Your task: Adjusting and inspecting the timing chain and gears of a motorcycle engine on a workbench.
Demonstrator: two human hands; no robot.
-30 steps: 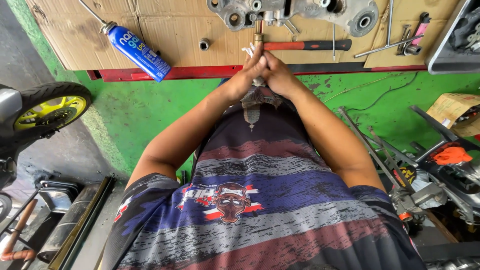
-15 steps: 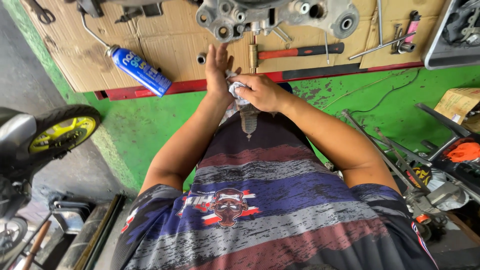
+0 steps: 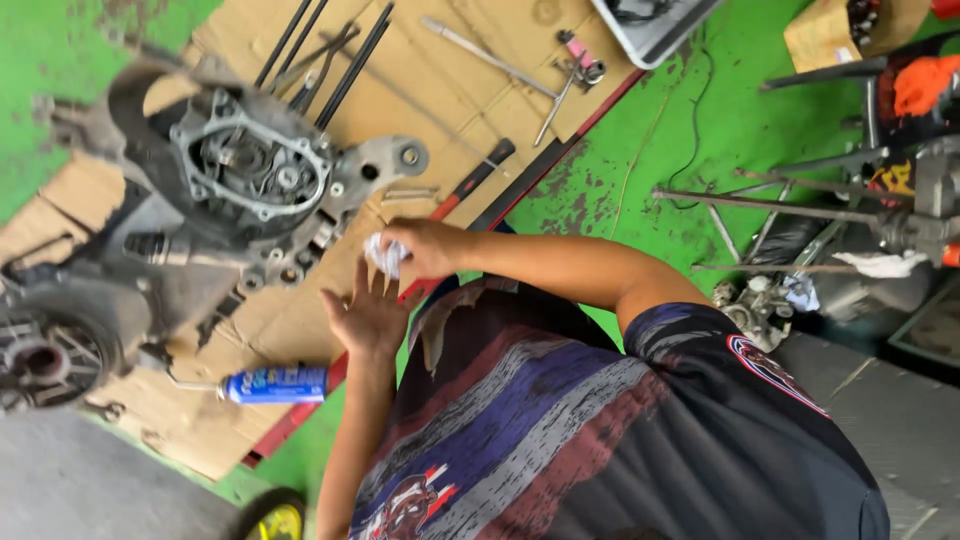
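My right hand (image 3: 425, 247) is closed on a small crumpled white rag (image 3: 383, 254) and presses it against the fingers of my left hand (image 3: 367, 316). My left hand is spread flat with its fingers apart and holds nothing. Both hands hover over a sheet of cardboard (image 3: 430, 95), just right of a grey engine crankcase (image 3: 235, 175) that lies on it. A blue spray can (image 3: 276, 384) lies on the cardboard below my left hand. A red-handled hammer (image 3: 470, 180) lies just beyond my right hand.
Long black rods (image 3: 335, 55), a metal bar (image 3: 490, 58) and small tools (image 3: 575, 70) lie on the cardboard's far part. Motorcycle frame parts (image 3: 880, 215) stand on the green floor (image 3: 700, 130) at right. A yellow wheel rim (image 3: 275, 520) shows at the bottom edge.
The view has swung and tilted, so the crankcase now sits at the left. My hands have stayed together with the rag; the left hand stays spread open.
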